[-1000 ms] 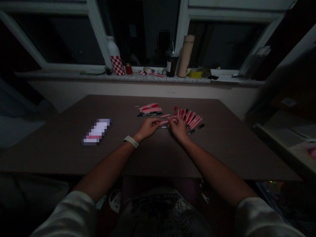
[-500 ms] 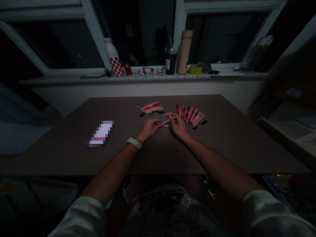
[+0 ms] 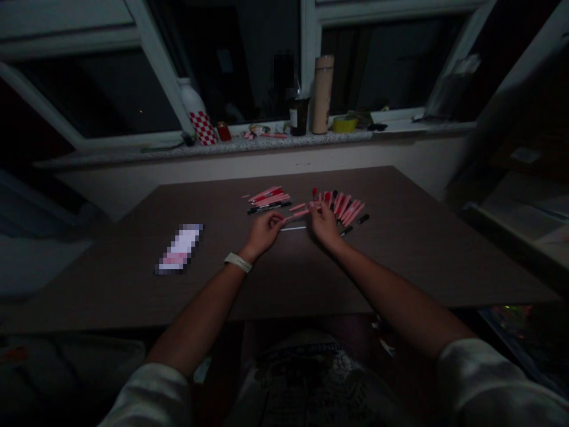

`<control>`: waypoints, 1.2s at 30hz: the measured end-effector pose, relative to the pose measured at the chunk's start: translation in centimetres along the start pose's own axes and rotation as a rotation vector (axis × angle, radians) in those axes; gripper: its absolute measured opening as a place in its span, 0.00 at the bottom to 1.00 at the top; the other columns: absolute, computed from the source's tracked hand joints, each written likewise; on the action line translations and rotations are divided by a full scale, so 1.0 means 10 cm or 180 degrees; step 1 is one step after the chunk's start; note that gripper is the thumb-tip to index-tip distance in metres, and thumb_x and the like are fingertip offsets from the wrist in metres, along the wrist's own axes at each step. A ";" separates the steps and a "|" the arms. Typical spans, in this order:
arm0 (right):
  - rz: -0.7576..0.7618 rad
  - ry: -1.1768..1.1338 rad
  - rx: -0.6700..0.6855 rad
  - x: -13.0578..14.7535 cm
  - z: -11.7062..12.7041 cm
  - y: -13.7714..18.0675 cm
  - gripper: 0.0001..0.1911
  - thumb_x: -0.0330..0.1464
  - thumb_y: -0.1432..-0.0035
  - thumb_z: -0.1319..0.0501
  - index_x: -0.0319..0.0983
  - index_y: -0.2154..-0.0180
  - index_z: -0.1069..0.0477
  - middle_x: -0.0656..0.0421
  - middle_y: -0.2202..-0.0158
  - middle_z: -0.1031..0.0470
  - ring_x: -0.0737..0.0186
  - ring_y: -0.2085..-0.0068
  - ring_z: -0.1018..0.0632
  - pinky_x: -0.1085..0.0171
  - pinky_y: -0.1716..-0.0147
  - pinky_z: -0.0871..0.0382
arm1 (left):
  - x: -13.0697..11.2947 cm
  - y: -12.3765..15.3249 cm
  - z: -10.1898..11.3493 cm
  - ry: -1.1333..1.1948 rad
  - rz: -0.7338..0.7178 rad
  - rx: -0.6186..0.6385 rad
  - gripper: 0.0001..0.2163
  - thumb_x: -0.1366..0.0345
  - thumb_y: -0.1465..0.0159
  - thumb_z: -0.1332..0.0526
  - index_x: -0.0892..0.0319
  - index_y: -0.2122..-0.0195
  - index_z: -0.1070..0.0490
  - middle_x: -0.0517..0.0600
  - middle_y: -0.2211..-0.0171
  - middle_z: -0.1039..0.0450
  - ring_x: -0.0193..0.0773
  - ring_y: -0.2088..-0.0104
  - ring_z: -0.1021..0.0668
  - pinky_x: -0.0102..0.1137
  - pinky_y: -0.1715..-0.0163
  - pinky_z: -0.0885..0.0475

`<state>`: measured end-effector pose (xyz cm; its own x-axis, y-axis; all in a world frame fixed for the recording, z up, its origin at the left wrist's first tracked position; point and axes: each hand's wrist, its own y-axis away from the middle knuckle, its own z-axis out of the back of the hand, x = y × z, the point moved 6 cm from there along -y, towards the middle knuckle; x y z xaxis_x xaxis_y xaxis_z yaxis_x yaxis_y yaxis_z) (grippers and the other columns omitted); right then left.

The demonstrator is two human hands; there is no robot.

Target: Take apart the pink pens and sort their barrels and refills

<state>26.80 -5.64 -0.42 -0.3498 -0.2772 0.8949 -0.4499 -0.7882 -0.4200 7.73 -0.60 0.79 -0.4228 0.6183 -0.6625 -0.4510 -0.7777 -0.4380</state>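
Observation:
My left hand (image 3: 261,232), with a pale watch strap at the wrist, pinches the thin left end of a pink pen (image 3: 300,213). The other end sits in the closed fingers of my right hand (image 3: 324,226). Below it on the table lies a thin white stick (image 3: 292,229), perhaps a refill. A short pink piece (image 3: 297,207), like a pen cap, rests just behind the held pen. Pink and red pens (image 3: 270,194) are piled beyond my left hand, with black pens (image 3: 268,207) in front. More pink, red and black pens (image 3: 349,209) fan out beyond my right hand.
A phone (image 3: 180,249) with a lit, blurred screen lies at the left of the brown table (image 3: 284,279). On the windowsill stand a checkered bottle (image 3: 202,121), a dark cup (image 3: 299,117), a tan flask (image 3: 323,95) and yellow tape (image 3: 345,124).
My hands have moved slightly apart, and more of the pink pen and its thin end shows between them. More of the white stick is visible. The whole view has tilted a little.

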 end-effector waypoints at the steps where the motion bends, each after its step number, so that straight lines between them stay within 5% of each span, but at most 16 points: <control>1: -0.0011 0.0001 -0.0002 -0.01 0.00 -0.01 0.18 0.46 0.36 0.48 0.40 0.62 0.30 0.55 0.65 0.23 0.57 0.61 0.24 0.62 0.60 0.34 | 0.01 0.00 0.00 0.0012 0.0013 -0.0030 0.09 0.61 0.36 0.38 0.61 0.61 0.25 0.49 0.67 0.22 0.33 0.71 0.27 0.26 0.70 0.34; 20: 0.0316 0.0985 0.0641 0.04 -0.09 0.06 0.14 0.41 0.35 0.45 0.41 0.66 0.26 0.57 0.71 0.22 0.59 0.70 0.24 0.65 0.71 0.39 | -0.01 0.03 -0.07 -0.0776 -0.0272 0.0395 0.08 0.61 0.38 0.35 0.60 0.63 0.25 0.50 0.65 0.23 0.38 0.67 0.26 0.29 0.66 0.34; 29: 0.0150 0.1123 0.0494 0.10 0.00 0.02 0.15 0.41 0.33 0.47 0.39 0.61 0.27 0.56 0.67 0.20 0.60 0.65 0.21 0.67 0.68 0.35 | 0.00 0.04 -0.09 -0.0764 -0.0283 0.0512 0.08 0.61 0.38 0.36 0.60 0.62 0.24 0.50 0.67 0.23 0.39 0.68 0.26 0.31 0.66 0.34; 36: 0.0074 0.1945 0.0514 0.16 0.11 0.01 0.12 0.39 0.36 0.44 0.42 0.56 0.26 0.55 0.61 0.19 0.53 0.59 0.20 0.62 0.62 0.32 | 0.08 0.02 -0.09 -0.0642 -0.0137 0.0482 0.09 0.59 0.39 0.35 0.59 0.63 0.24 0.49 0.69 0.25 0.39 0.68 0.27 0.30 0.69 0.36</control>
<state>27.04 -6.79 1.13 -0.7855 0.0310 0.6180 -0.3235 -0.8720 -0.3674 8.00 -0.37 -0.42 -0.5420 0.6725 -0.5040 -0.5782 -0.7336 -0.3571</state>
